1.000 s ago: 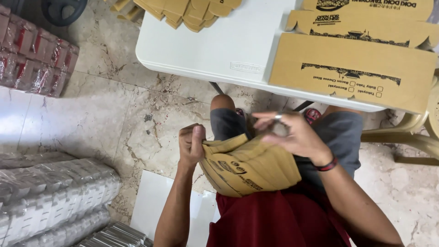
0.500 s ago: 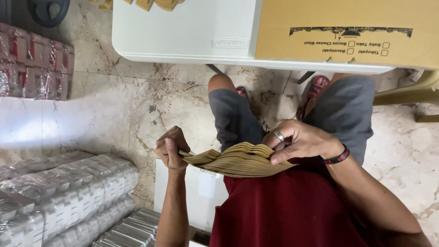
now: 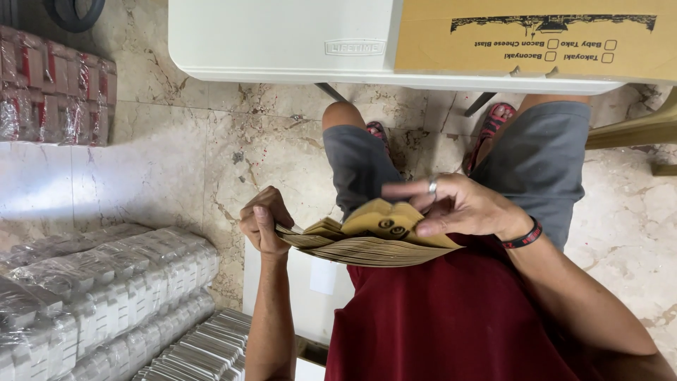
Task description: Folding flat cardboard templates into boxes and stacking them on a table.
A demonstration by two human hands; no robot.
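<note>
A stack of flat brown cardboard sheets (image 3: pixel 367 243) is held above the lap, in front of the red shirt (image 3: pixel 451 317), between the two hands. The stack is kept roughly level and gripped at its left end, apparently so that the loose right end can be thumbed through.

The left hand (image 3: pixel 262 227) is closed around the left edge of the stack: its fingers (image 3: pixel 271 204) are curled tight over the top, and the thumb is pressed down along the near side, so the sheets are clamped together there.

The right hand (image 3: pixel 458 208) lies over the right part of the stack. Its fingers (image 3: pixel 405 190) are held loosely apart, the ringed one stretched out leftward above the sheets. The top sheet is lifted and bowed upward at this end, and it seems to be pinched between the thumb and a fingertip, though the exact contact is hidden under the hand. A dark band is worn on this wrist.

Ahead of the knees, a white tabletop (image 3: pixel 282 42) carries a large flat brown printed carton (image 3: pixel 536 39) on its right part. On the marble floor (image 3: pixel 176 141), to the left, lie shrink-wrapped packs of white boxes (image 3: pixel 99 282), with wrapped red packs (image 3: pixel 56 92) farther off.
</note>
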